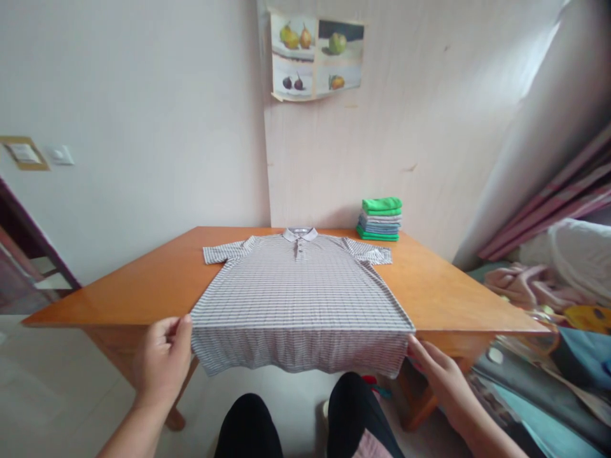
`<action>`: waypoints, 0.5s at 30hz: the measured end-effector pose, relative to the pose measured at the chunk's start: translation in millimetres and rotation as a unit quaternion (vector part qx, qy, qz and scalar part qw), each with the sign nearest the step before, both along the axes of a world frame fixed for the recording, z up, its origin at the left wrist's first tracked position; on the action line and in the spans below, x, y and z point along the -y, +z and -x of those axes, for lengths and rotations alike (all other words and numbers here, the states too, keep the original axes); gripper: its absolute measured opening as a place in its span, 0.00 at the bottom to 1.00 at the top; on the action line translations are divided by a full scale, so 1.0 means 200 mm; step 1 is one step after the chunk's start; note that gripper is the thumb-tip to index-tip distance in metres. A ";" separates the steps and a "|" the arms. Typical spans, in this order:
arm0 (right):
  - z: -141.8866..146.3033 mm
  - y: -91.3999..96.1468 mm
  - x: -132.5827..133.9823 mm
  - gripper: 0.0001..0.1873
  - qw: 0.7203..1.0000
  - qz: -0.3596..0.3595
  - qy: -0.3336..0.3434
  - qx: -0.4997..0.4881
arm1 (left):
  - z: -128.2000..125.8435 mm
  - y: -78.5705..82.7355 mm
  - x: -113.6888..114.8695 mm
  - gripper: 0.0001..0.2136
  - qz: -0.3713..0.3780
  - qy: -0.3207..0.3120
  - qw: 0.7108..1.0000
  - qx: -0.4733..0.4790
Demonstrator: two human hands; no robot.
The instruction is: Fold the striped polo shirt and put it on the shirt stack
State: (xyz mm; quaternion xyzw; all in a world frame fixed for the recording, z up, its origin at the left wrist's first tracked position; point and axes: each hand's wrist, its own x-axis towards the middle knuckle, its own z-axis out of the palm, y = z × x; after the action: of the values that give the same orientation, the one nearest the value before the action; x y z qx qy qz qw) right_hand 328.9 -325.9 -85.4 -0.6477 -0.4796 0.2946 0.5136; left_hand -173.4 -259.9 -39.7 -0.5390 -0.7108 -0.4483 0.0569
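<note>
A grey checked polo shirt (300, 286) lies spread face up on the wooden table, its collar towards the wall and both short sleeves out to the sides. The lower part of the shirt hangs over the table's front edge. At the left side of the shirt, my left hand (165, 356) pinches the fabric by the table edge, thumb on top. My right hand (439, 369) is at the opposite side, its fingertips closed on the shirt's edge just below the tabletop.
A stack of folded clothes (380, 219), green at top and bottom, stands at the table's back right. The wooden table (143, 280) meets the wall. Fruit pictures (317, 57) hang above. Bedding and clothes (529, 286) are heaped at right. My knees (251, 426) are below the front edge.
</note>
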 end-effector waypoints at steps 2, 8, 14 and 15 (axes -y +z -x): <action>0.02 0.02 -0.02 0.24 0.998 -0.011 0.057 -0.008 | -0.04 0.04 -0.01 0.17 -0.023 -0.005 0.999 -0.033; -0.03 0.00 -0.05 0.22 0.995 -0.036 0.091 -0.007 | -0.12 0.12 -0.10 0.15 0.009 -0.145 0.974 -0.172; -0.13 0.05 -0.01 0.19 0.991 0.011 0.119 0.061 | -0.13 0.12 -0.10 0.14 0.055 -0.165 0.957 -0.233; -0.13 0.07 -0.01 0.19 0.990 0.018 0.119 0.070 | -0.13 0.12 -0.09 0.14 0.056 -0.165 0.956 -0.234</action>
State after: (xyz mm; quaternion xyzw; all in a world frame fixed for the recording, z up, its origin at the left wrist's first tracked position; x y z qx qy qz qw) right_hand 355.6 -324.4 -71.8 -0.6144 -0.5824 0.3159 0.4284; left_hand -146.5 -242.1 -15.2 -0.7408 -0.6030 -0.2720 0.1171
